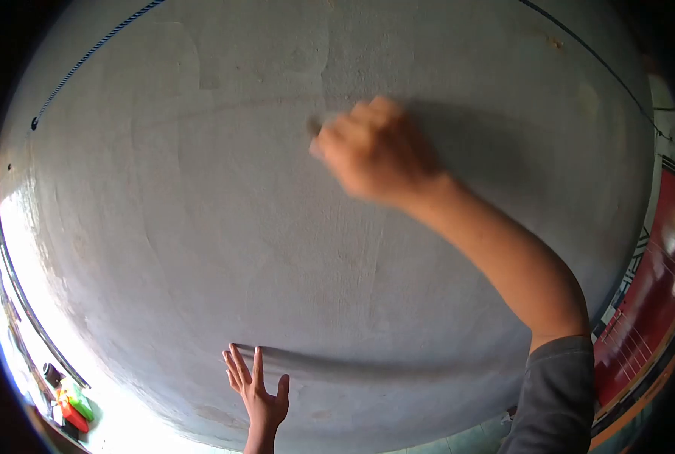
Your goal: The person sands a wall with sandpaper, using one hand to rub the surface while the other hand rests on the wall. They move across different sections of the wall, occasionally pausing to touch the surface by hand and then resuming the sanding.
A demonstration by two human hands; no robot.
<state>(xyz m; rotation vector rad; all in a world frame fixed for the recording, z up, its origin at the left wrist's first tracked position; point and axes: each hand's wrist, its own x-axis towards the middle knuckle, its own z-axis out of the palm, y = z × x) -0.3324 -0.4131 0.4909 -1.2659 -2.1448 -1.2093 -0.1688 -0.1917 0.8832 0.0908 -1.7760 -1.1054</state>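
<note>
A grey plastered wall (269, 219) fills most of the head view. Against its upper middle, my right hand (371, 147) is closed, blurred by motion. A small dark piece (315, 125) pokes out past its fingers; its kind cannot be made out. Lower down, my left hand (258, 390) has its fingers spread, with the fingertips at the wall. Nothing is in the left hand. Faint patches and trowel-like marks show on the grey surface.
A blue cord (95, 49) runs to a fixing at upper left, and a dark cord (587, 45) crosses the upper right. Red and green items (75, 405) are at lower left beside bright light. A red panel (640, 287) stands at the right edge.
</note>
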